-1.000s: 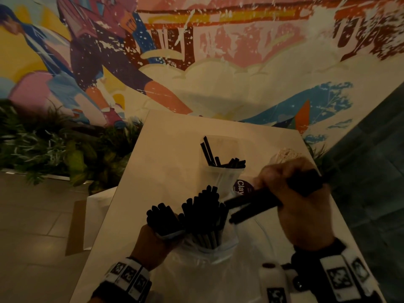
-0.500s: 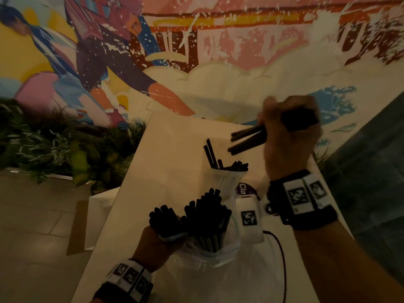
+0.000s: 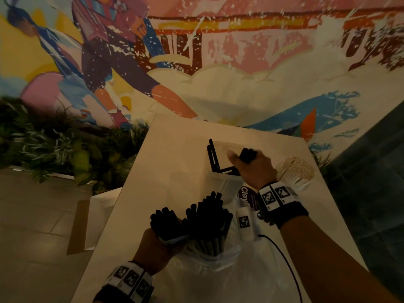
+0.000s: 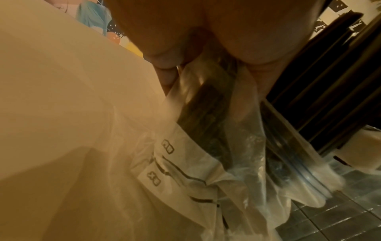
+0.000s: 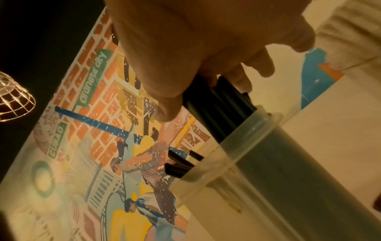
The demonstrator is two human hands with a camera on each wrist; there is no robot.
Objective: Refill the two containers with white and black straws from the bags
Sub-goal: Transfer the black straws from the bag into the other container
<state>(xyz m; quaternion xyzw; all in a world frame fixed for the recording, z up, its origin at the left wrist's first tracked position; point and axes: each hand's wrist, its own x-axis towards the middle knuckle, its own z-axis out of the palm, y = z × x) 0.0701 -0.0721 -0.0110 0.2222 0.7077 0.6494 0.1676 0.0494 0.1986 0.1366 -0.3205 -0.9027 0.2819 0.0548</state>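
My right hand [image 3: 253,169] grips a bundle of black straws [image 3: 247,154] held upright, their lower ends inside the clear container [image 3: 218,182]. In the right wrist view the black straws [image 5: 216,104] enter the container's rim [image 5: 243,146], beside a few leaning straws [image 5: 179,164]. My left hand [image 3: 159,241] grips the clear plastic bag [image 3: 209,265] round a clump of black straws [image 3: 167,223]. A larger clump [image 3: 209,224] stands out of the bag's mouth. In the left wrist view my fingers [image 4: 164,70] pinch the bag [image 4: 195,171] over the dark straws [image 4: 208,101]. A second container of white straws [image 3: 295,171] stands at the right.
The pale table [image 3: 175,167] ends close to the left of the bag and drops to a tiled floor [image 3: 39,215]. Green plants [image 3: 54,145] and a painted wall [image 3: 218,62] lie beyond. A purple-labelled item [image 3: 246,195] sits behind my right wrist.
My right hand lifted the black straws from the bag, carried them over the container, turned them upright and lowered them into it. The left hand kept its hold on the bag.
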